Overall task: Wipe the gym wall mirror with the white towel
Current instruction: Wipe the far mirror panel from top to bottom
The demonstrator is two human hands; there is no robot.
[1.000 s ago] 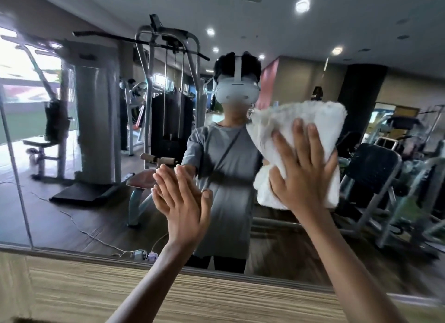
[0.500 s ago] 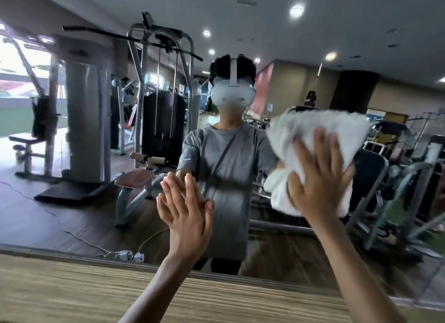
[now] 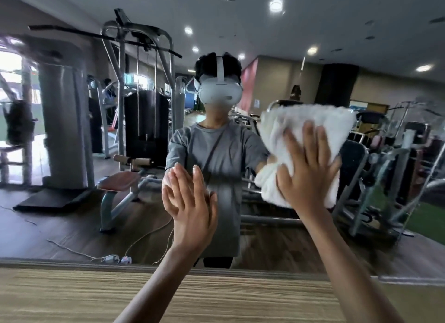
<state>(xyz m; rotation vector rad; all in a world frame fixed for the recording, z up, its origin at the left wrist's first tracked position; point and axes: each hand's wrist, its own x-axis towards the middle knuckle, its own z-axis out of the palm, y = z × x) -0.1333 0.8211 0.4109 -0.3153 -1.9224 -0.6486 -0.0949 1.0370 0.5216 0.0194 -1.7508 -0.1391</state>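
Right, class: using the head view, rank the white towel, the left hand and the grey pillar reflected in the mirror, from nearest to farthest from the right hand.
1. white towel: directly under the right hand, touching it.
2. left hand: to its left, slightly lower.
3. grey pillar: a reflection at the far left.

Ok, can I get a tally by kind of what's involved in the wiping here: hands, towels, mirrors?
hands: 2 (left hand, right hand)
white towel: 1
wall mirror: 1
Total: 4
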